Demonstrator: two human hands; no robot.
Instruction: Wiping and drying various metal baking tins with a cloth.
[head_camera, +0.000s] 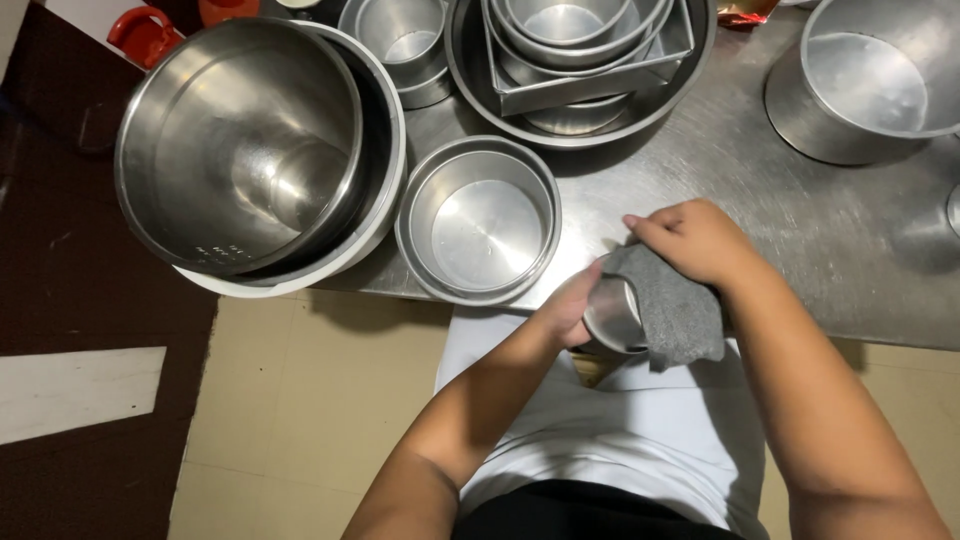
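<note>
My left hand (568, 312) grips a small steel cup (610, 318) at the front edge of the steel table (760, 190). My right hand (692, 240) presses a dark grey cloth (675, 305) against the cup's right side and rim. The cloth drapes down over the cup and the table edge. Both hands meet over my white apron, just right of a round shallow steel pan (480, 220).
A large steel mixing bowl (235, 140) sits tilted inside a white-rimmed bowl at the left. Stacked round and square pans (580, 60) fill the back middle. A deep round pan (865, 80) stands at the back right. Tiled floor lies below.
</note>
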